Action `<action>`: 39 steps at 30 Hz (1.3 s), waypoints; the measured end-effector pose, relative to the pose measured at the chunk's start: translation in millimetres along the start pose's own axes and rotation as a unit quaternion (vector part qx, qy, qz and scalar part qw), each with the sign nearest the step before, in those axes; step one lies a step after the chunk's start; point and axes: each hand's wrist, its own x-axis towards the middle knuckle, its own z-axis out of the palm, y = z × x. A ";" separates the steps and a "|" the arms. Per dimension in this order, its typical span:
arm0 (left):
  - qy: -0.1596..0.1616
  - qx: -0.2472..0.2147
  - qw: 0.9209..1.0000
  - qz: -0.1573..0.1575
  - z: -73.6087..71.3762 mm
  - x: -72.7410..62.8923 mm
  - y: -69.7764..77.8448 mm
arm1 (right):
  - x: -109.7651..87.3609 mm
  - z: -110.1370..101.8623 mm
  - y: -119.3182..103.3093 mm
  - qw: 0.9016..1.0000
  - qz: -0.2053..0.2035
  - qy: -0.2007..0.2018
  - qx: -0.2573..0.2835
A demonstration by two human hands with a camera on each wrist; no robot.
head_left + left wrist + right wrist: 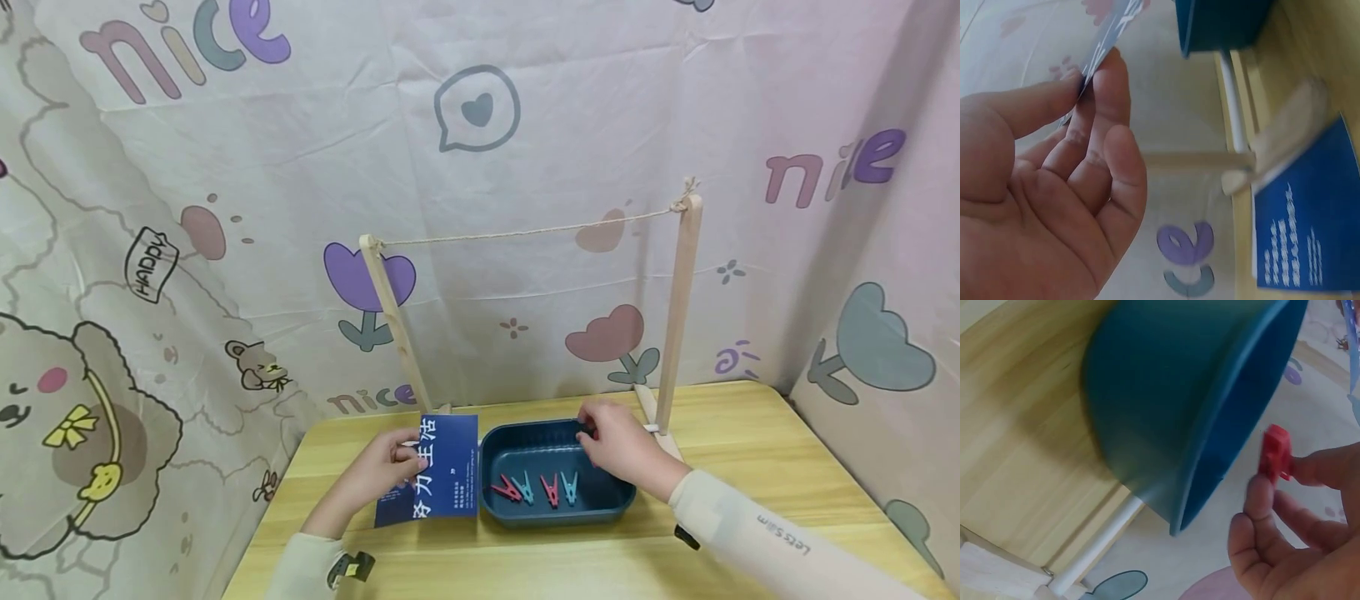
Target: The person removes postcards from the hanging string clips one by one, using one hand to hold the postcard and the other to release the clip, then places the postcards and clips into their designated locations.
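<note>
My left hand (390,467) pinches a dark blue printed card (453,479) with white characters, just left of the teal basin (558,521). In the left wrist view the thumb and fingers hold the card nearly edge-on. Between the thumb and fingertips of my right hand (1297,531) is a red clothespin (1274,453), near the basin's rim. From the head, the right hand (618,437) is over the basin's back right corner, and the clothespin it holds is hidden. Red clothespins (551,492) and light teal clothespins (571,488) lie on the basin floor.
Behind the basin a string (525,234) is tied between two wooden posts, the left post (397,325) and the right post (678,317). Another blue printed sheet (1310,231) lies near the left post's foot. A patterned cloth (480,333) hangs behind the wooden table (525,567).
</note>
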 end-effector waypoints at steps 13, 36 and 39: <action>0.015 -0.010 0.999 -0.032 -20.1 -18.4 -27.5 | -2.1 18.4 6.6 0.998 0.016 -0.032 -0.057; 0.031 -0.005 0.997 -0.073 -28.9 -30.4 -76.5 | -12.3 44.7 12.3 0.995 -0.014 -0.077 -0.061; 0.026 0.004 0.997 -0.072 -30.7 -32.5 -80.0 | -12.7 46.3 12.7 0.995 -0.016 -0.074 -0.066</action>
